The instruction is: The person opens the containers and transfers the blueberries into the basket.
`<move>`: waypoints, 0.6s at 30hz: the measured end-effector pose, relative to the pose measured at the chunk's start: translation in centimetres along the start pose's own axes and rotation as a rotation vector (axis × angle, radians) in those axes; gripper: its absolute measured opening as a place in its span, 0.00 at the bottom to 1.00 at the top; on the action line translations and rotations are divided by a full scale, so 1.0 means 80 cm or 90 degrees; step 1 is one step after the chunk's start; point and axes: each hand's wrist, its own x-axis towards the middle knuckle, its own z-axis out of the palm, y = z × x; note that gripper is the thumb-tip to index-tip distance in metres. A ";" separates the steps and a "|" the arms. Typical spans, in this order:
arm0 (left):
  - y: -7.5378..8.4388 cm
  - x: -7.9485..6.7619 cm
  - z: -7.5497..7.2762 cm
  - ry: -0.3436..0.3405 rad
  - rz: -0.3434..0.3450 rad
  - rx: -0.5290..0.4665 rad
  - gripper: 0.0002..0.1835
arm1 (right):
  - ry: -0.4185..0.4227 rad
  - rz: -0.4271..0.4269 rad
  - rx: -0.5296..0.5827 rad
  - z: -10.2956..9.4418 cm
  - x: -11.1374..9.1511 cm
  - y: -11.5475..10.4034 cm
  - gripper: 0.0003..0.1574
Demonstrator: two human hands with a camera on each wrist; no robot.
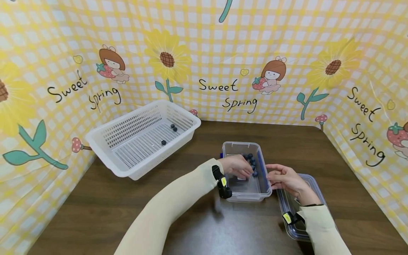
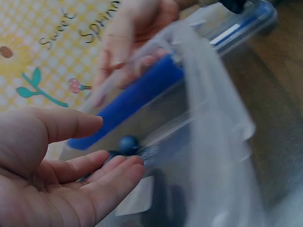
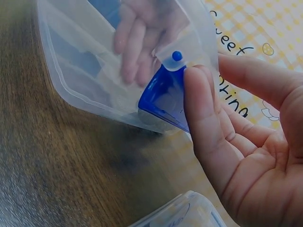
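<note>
A clear plastic container (image 1: 250, 194) with blue side latches stands on the table, with several blueberries (image 1: 250, 157) gathered toward its far right side. My left hand (image 1: 237, 165) reaches down inside it, palm up in the left wrist view, the fingers loosely bent and nothing held. One blueberry (image 2: 129, 145) shows just past those fingertips. From outside, my right hand (image 1: 288, 180) grips the container's right wall, thumb against the blue latch (image 3: 163, 97). Partly beneath the right forearm lies a clear lid (image 1: 299, 235) with a blue edge.
At the back left sits a white perforated basket (image 1: 159, 159) with a few blueberries (image 1: 163, 142) in it. A yellow checked cloth (image 1: 216, 53) hangs along the back and both sides of the dark wooden table (image 1: 105, 209).
</note>
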 end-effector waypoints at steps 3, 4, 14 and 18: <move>-0.005 0.008 0.009 0.012 -0.010 -0.009 0.09 | -0.009 -0.006 0.004 -0.002 0.000 -0.001 0.19; -0.007 0.009 0.012 0.018 -0.009 -0.015 0.07 | -0.011 -0.006 0.006 -0.002 0.000 -0.001 0.19; -0.002 0.017 0.020 0.038 -0.026 -0.070 0.03 | -0.022 -0.018 0.016 -0.001 0.003 0.000 0.20; -0.007 0.028 0.022 0.037 -0.035 -0.074 0.07 | -0.024 -0.016 0.016 -0.002 0.001 0.002 0.20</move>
